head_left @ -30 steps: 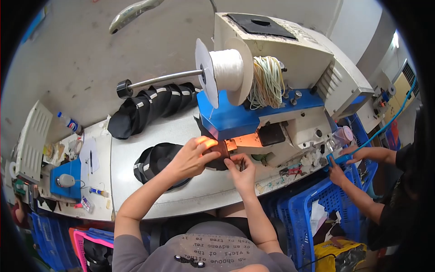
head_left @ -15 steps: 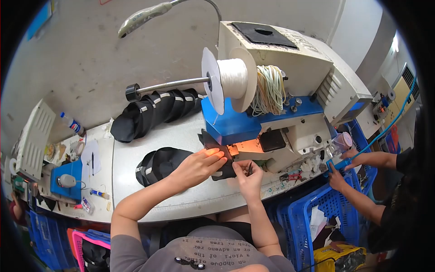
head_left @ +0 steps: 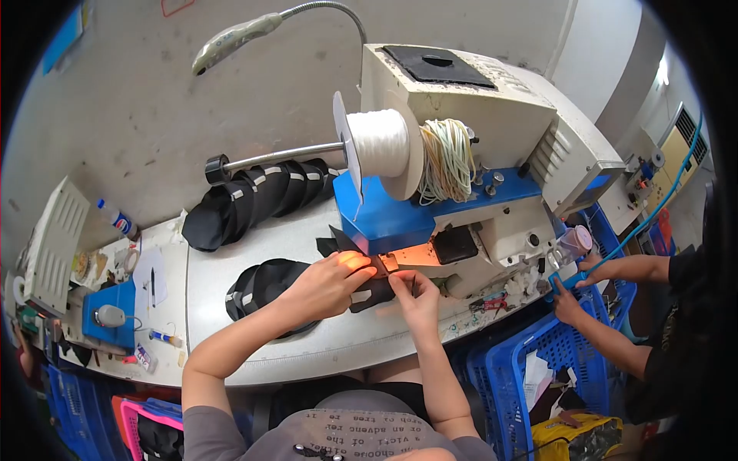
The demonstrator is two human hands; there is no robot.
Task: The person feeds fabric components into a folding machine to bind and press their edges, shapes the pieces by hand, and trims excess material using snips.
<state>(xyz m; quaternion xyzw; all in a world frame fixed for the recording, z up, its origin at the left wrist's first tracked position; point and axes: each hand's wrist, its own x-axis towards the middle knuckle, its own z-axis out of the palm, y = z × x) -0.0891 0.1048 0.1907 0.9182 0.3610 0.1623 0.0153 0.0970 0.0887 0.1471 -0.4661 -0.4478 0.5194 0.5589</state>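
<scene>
Thumb and forefinger of the right hand (head_left: 417,298) pinch together at the near right edge of a black piece (head_left: 372,296), while the left hand (head_left: 324,286) bends over its left part, fingers close together and lit orange; whether they pinch it or only press, I cannot tell. The piece lies on the pale table (head_left: 338,349), at the front of the machine's blue head (head_left: 387,221). Taking the piece as the clock's centre, a pink-rimmed basket (head_left: 128,425) sits low at eight and a blue basket (head_left: 478,374) at four. Overlapping black pieces (head_left: 261,284) lie at nine, just beside the left forearm; a red-handled tool (head_left: 492,304) is at three, with a co-worker's hand (head_left: 567,307) beyond. Farther back, a longer black row (head_left: 257,196) stretches between ten and eleven, and a white spool (head_left: 379,144) stands at twelve.
</scene>
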